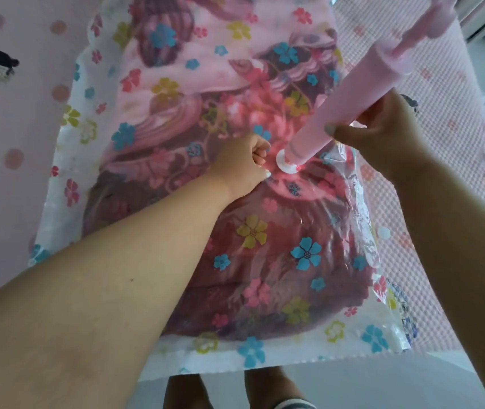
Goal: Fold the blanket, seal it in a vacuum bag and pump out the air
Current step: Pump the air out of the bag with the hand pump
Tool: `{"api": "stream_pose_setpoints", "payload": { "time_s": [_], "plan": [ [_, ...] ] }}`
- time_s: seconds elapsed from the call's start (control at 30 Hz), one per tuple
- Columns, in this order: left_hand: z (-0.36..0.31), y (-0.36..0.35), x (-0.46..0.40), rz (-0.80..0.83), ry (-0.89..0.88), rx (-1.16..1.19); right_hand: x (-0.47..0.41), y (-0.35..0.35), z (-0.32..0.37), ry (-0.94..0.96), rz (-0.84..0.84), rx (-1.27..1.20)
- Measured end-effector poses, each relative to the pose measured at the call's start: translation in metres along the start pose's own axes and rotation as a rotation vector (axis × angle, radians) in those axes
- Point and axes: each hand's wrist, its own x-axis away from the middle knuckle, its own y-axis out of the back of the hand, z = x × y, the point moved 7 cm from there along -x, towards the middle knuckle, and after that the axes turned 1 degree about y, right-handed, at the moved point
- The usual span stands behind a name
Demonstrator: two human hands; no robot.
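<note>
Vacuum bag [67,143]: lay flat on the bed, clear film printed with coloured flowers.
Blanket [176,93]: sat folded inside the vacuum bag, a pink and purple print showing through the film.
Valve [287,166]: a white round disc on the bag's upper face, right of centre.
Pump [335,104]: a pink cylinder, tilted, with its lower end seated on the valve (the handle end was blurred at top right).
Left hand [244,165]: was curled into a fist and pressed on the bag just beside the valve; it held nothing.
Right hand [383,131]: gripped the pump's lower barrel, thumb across the front.
Bedcover [457,137]: pink and textured, under the bag's right side.
</note>
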Motion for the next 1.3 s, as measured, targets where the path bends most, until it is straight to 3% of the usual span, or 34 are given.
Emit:
{"api": "stream_pose_setpoints", "payload": {
  "time_s": [0.23,0.43,0.6,0.83,0.93,1.03,1.17,1.3],
  "plan": [
    [0.0,0.004,0.003,-0.008,-0.027,-0.019,-0.001,-0.012,0.011,-0.013,-0.045,0.163],
    [-0.02,0.014,-0.006,-0.026,-0.114,-0.056,-0.003,-0.019,0.012,-0.091,-0.154,0.106],
    [-0.062,-0.007,-0.022,0.101,-0.248,-0.193,-0.003,-0.026,0.014,-0.089,-0.214,0.164],
    [-0.078,-0.012,-0.034,0.189,-0.314,-0.415,0.0,-0.014,0.009,-0.049,-0.032,-0.056],
    [-0.078,-0.012,-0.036,0.24,-0.271,-0.381,-0.002,-0.013,0.013,-0.024,-0.064,-0.006],
    [-0.082,-0.014,-0.037,0.188,-0.295,-0.408,-0.005,-0.02,0.019,0.004,-0.092,0.048],
    [-0.091,-0.009,-0.035,0.103,-0.366,-0.499,-0.01,-0.016,0.025,0.016,0.051,0.124],
    [-0.082,-0.007,-0.033,0.162,-0.3,-0.418,-0.006,-0.015,0.03,0.06,0.058,0.181]
  ]
}}
